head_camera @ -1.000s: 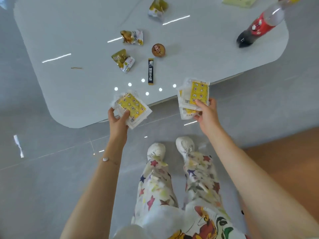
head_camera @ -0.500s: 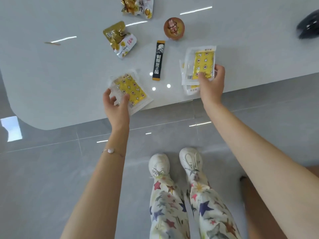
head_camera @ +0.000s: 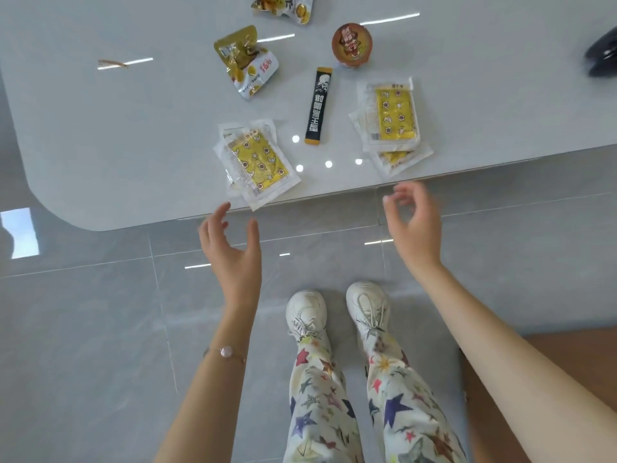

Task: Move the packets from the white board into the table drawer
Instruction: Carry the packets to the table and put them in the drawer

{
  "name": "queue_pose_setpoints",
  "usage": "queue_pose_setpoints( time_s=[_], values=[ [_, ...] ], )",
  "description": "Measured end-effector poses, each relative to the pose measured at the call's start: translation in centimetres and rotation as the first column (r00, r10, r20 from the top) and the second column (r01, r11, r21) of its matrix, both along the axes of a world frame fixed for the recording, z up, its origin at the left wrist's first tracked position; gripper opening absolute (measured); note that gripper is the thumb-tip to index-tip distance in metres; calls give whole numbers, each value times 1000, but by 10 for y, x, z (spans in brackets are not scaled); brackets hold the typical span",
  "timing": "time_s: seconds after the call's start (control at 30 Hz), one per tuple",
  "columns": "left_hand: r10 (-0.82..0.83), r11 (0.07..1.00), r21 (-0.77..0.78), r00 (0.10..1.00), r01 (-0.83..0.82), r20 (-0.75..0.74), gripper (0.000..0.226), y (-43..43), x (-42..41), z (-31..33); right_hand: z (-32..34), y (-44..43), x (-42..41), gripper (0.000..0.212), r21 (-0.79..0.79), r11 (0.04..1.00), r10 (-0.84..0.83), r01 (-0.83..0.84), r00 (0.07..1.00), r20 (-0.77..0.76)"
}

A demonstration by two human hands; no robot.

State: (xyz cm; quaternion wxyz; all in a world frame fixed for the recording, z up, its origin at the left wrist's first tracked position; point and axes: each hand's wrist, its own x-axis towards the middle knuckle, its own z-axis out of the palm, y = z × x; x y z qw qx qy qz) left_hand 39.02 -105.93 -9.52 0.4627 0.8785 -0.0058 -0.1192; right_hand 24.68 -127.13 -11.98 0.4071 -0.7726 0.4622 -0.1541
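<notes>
Two small stacks of clear packets with yellow patterned fronts lie near the front edge of the white table [head_camera: 100, 135]. The left stack [head_camera: 255, 163] overhangs the edge a little; the right stack [head_camera: 394, 120] lies flat. My left hand [head_camera: 232, 252] hovers just below the left stack, fingers spread and empty. My right hand [head_camera: 412, 222] hangs below the table edge under the right stack, fingers loosely curled, holding nothing. A black stick sachet [head_camera: 319, 106] lies between the stacks. No drawer is visible.
Farther back on the table lie a gold-and-white snack bag [head_camera: 247, 63], a second snack bag [head_camera: 283, 6] and a small round brown cup [head_camera: 351, 45]. A dark bottle end [head_camera: 602, 56] shows at the right edge. Grey floor tiles and my shoes are below.
Both hands have let go of the yellow packet stacks, which now lie on the table. The hands have drawn back below the table edge.
</notes>
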Motion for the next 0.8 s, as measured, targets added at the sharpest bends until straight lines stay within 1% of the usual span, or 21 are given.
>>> queue_pose_setpoints(
  time_s=[0.03, 0.07, 0.13, 0.2, 0.3, 0.4, 0.43, 0.57, 0.63, 0.8],
  values=[
    [-25, 1000, 16, 1000, 25, -7, 38, 7, -7, -6, -11, 4, -7, 33, 11, 995, 99, -98, 992, -82],
    [-49, 998, 38, 999, 50, -20, 37, 12, -13, -13, -22, 4, -11, 39, 10, 979, 201, -202, 963, -178],
    [-113, 988, 103, 993, 117, -47, 39, 23, -22, -32, -46, 4, -8, 55, 5, 924, 360, -383, 864, -352],
    [-172, 972, 150, 982, 183, -79, 44, 28, -26, -46, -69, -2, 3, 67, 19, 858, 458, -513, 749, -478],
    [-264, 941, 204, 963, 271, -61, 47, 28, -25, -56, -93, -14, 28, 72, 77, 780, 535, -621, 598, -597],
    [-343, 902, 270, 939, 337, -25, 49, 25, -20, -61, -103, -20, 46, 72, 134, 760, 544, -636, 509, -667],
    [-356, 893, 288, 934, 345, -16, 50, 24, -18, -63, -105, -19, 47, 72, 137, 760, 539, -635, 498, -680],
    [-370, 880, 319, 929, 353, -7, 52, 23, -19, -63, -101, -12, 43, 74, 102, 777, 510, -622, 526, -681],
    [-381, 872, 334, 925, 357, 7, 52, 26, -23, -59, -97, -7, 39, 75, 117, 789, 505, -603, 527, -684],
    [-395, 879, 330, 914, 344, 98, 48, 36, -34, -43, -87, 26, -1, 77, 187, 789, 523, -585, 481, -704]
  ],
)
